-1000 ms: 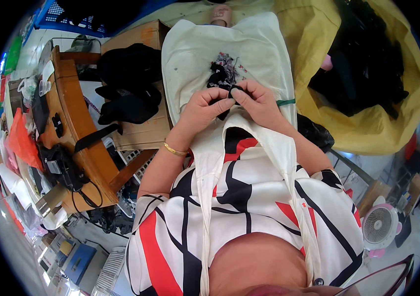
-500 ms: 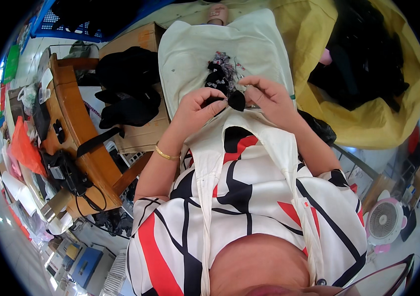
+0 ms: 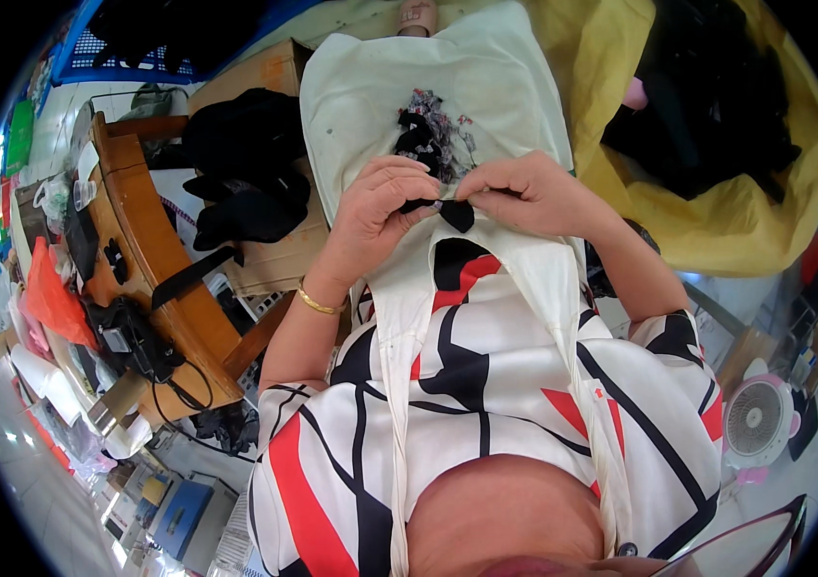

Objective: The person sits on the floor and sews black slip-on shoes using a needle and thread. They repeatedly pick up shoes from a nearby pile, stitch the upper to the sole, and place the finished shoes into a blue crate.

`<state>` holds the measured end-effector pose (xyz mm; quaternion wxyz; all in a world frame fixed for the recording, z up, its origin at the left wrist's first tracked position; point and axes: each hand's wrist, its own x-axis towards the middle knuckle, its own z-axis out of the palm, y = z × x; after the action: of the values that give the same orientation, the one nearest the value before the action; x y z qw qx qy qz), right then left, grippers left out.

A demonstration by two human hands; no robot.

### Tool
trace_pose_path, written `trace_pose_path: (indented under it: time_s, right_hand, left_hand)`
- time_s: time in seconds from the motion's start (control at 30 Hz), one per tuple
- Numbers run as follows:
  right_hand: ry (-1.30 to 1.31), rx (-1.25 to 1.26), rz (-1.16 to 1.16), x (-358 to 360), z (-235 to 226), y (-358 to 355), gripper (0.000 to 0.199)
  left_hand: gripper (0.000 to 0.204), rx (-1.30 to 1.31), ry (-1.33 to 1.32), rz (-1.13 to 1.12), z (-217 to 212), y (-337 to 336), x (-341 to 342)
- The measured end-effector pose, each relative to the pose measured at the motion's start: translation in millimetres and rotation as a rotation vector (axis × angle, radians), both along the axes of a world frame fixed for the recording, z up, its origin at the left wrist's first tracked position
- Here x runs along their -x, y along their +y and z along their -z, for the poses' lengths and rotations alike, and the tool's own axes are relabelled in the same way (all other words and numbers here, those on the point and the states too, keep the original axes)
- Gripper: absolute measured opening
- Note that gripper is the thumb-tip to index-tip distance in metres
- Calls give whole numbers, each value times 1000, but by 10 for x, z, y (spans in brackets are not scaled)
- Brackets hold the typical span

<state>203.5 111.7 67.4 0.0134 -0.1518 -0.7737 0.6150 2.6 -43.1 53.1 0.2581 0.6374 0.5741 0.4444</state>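
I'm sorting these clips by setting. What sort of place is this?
Probably a small garment workshop. Both hands work a small black cloth piece over a cream apron, beside a yellow sack of dark fabric and a cluttered wooden bench.

Both hands (image 3: 380, 207) (image 3: 524, 192) together, fingertips pinched
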Motion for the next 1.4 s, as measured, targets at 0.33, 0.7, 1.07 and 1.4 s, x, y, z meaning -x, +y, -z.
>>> trace_pose_path:
  time_s: [0.33, 0.7, 1.07, 1.4]
  right_hand:
    - [88, 33, -43, 2, 121, 7, 20]
    - [33, 148, -102, 21, 137, 16, 20]
    - [60, 304, -111, 10, 273, -95, 16]
    - [116, 279, -85, 6, 319, -205, 8]
  left_hand:
    - [23, -10, 5, 4, 1, -24, -7]
    - [25, 13, -43, 16, 26, -85, -25]
    - [20, 82, -412, 50, 284, -208, -113]
    - [18, 70, -551, 76, 267, -226, -210]
